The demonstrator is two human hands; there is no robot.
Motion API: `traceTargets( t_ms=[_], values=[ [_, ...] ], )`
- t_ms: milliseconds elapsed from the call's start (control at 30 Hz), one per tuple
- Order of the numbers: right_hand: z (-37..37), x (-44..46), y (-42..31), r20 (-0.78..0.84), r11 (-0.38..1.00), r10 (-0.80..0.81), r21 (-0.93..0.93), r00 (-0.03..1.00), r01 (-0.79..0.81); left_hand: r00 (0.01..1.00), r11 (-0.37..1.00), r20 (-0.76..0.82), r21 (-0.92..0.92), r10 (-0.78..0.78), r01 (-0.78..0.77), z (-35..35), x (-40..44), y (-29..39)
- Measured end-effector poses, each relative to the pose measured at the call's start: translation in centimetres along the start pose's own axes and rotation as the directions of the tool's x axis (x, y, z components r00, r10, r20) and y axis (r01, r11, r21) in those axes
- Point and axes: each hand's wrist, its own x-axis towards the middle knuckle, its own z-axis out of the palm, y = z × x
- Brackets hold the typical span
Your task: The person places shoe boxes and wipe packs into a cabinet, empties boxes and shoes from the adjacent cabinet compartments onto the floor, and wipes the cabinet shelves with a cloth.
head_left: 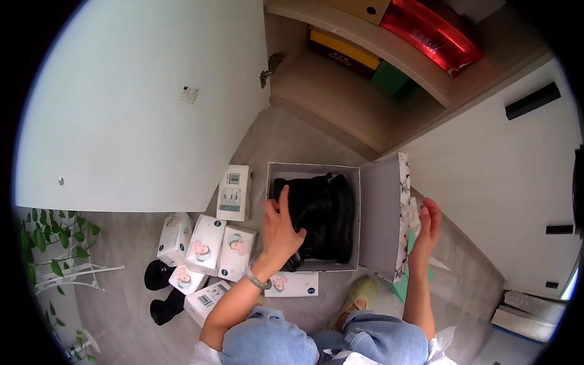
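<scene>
Closest to me, my yellow-green perforated shoe (359, 293) stands near the box's front edge; if I shifted it forward, I might nudge the white printed carton (295, 285) lying just beside it. My left hand (282, 231) is over the left side of the black boots (325, 213), thumb and forefinger spread apart; I cannot tell how firmly it touches them. Lifting with so loose a hold could let one boot slide back, I'd judge, since they lie packed together inside the open grey-lined shoebox (315, 165). My right hand (426, 228) is beside the upright marble-patterned lid (403, 207), fingers loosely curled; whether it grips anything is hidden. An unsupported lid could swing inward onto my left wrist. Farther left, the stacked white cartons (207, 243) could topple if knocked by an elbow. Beyond, the open white cabinet door (140, 109) could catch a raised forearm.
</scene>
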Motion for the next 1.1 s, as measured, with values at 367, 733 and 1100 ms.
traceTargets(
  t_ms=[367, 733, 1100],
  values=[
    [3.7, -2.7, -7.0, 0.481, 0.916, -0.288, -0.113, 0.828, 0.384, 0.850, 0.466, 0.485, -0.813, 0.207, 0.350, -8.0, -0.3, -1.3],
    [5.2, -3.6, -8.5, 0.691, 0.726, -0.441, -0.101, 0.573, 0.681, 0.725, -0.091, 0.487, -0.797, 0.487, 0.596, -9.4, -0.5, -3.0],
    [6.6, -4.7, -4.0, 0.530, 0.696, 0.328, 0.425, 0.782, -0.579, 0.917, 0.140, 0.295, -0.954, 0.268, 0.266, -2.9, -2.5, -1.8]
  ],
)
